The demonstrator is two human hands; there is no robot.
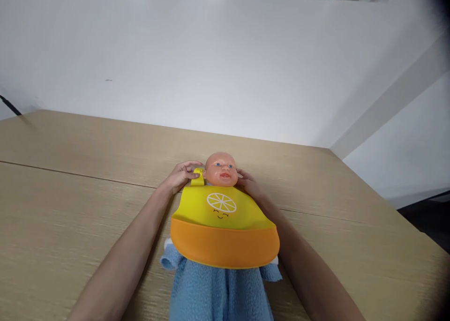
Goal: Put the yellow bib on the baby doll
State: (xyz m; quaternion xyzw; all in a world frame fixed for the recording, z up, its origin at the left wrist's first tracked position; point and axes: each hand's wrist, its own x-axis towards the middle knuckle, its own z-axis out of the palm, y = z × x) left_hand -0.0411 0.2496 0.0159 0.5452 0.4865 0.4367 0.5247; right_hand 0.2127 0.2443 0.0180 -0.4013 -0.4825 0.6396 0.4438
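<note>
A baby doll [221,166] lies face up on the table, its head away from me. A silicone bib [197,204], yellow with a white citrus slice and an orange catch pocket, covers its chest. Beneath it shows a blue fleecy outfit [218,293]. Beside the doll's head, my left hand [180,175] pinches the yellow neck strap, thumb on top. My right hand [249,184] is on the other side, against the doll's neck; its fingertips are hidden behind the head, so whether they grip anything does not show.
The wooden table [87,208] has a thin seam running across it. A white wall [211,68] rises along its far edge, with another panel at the right. A dark thin object [10,106] shows at the far left, and something black [425,213] at the right edge.
</note>
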